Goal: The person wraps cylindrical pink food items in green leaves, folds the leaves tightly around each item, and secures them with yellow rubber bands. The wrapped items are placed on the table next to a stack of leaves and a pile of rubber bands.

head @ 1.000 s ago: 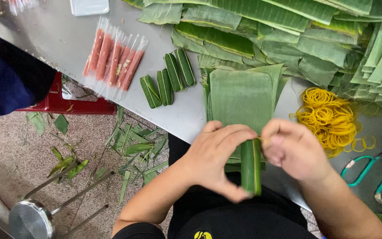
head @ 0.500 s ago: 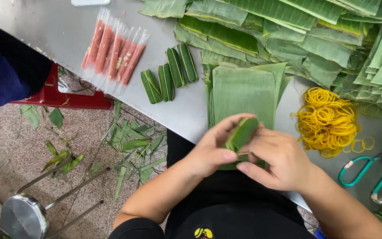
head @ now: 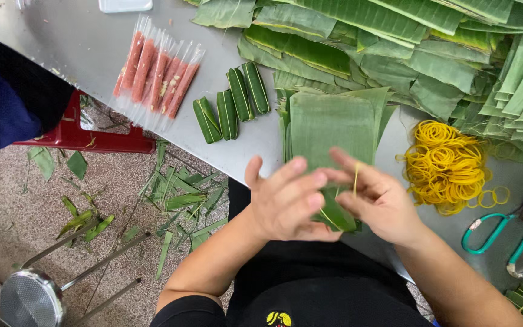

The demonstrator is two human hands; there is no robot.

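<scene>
Two hands — leaf roll between fingers

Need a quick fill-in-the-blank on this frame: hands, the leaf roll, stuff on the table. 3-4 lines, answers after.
1. Both hands, left hand and right hand, hold a roll wrapped in green ____.
2. The rubber band stretched on the right hand's fingers is ____.
3. ____ finished leaf rolls lie beside the plastic-wrapped sausages.
4. The scissors have ____ handles.

Missing words: leaf; yellow; Four; green
</scene>
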